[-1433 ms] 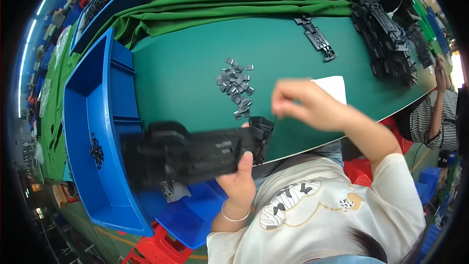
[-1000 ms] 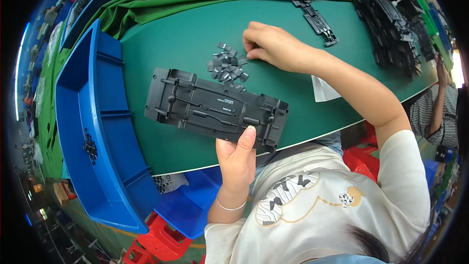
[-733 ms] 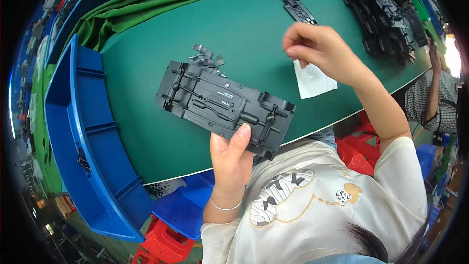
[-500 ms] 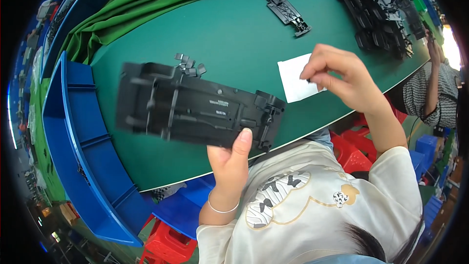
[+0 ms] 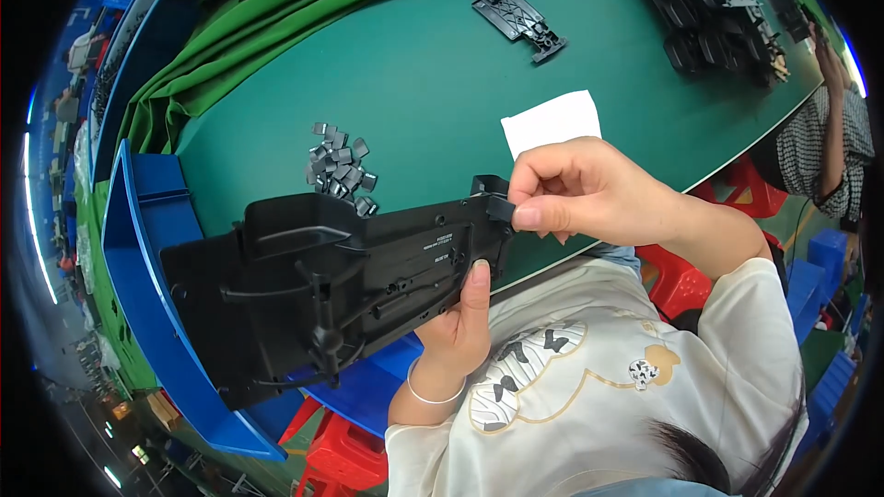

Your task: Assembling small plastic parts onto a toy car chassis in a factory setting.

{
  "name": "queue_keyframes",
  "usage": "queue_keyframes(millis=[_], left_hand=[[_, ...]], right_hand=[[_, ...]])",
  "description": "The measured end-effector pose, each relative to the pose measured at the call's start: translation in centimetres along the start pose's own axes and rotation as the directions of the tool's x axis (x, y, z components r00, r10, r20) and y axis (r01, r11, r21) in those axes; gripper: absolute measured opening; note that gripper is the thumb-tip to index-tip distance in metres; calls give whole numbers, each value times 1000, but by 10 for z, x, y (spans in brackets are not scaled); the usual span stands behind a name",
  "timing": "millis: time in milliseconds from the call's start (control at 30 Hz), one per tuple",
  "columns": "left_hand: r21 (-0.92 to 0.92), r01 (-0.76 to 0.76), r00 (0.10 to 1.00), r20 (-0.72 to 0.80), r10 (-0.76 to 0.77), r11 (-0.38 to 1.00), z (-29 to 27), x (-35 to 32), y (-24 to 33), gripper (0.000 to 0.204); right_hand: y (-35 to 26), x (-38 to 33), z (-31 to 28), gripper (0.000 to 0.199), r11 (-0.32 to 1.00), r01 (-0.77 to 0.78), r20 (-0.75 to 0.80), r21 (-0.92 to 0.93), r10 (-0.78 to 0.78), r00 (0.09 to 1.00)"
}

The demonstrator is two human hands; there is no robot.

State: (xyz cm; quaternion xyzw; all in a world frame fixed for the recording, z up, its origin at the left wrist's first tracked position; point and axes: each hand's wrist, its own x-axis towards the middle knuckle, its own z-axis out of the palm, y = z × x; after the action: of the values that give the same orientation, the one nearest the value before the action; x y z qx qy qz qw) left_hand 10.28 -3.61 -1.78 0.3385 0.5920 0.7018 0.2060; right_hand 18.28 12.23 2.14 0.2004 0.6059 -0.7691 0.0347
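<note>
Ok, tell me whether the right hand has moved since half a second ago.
Yes, left and toward the body: against the white sheet, the right hand has gone from its right side to its near side.

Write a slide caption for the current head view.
The person's left grip holds a black chassis while the right grip pinches a small dark piece at one end.

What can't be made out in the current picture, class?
Head view: most fingers of the left hand, behind the black base.
Head view: whether the dark piece is attached; the right hand partly hides it.
Head view: near part of the white paper, behind the right hand.
Head view: far end of the black parts, cut by the top edge.
</note>
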Motion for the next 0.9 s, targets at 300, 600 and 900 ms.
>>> queue_keyframes(millis=[300, 600, 900], left_hand=[[36, 13, 999, 51, -15, 999, 0, -2, 0, 21], [43, 34, 993, 110, -39, 998, -2, 0, 3, 20], [105, 31, 988, 150, -47, 994, -5, 1, 4, 20]], right_hand=[[2, 4, 2, 12, 999, 31, -29, -43, -32, 999], [9, 8, -3, 11, 997, 59, 32, -43, -58, 998], [4, 9, -2, 11, 1000, -16, 42, -7, 16, 999]])
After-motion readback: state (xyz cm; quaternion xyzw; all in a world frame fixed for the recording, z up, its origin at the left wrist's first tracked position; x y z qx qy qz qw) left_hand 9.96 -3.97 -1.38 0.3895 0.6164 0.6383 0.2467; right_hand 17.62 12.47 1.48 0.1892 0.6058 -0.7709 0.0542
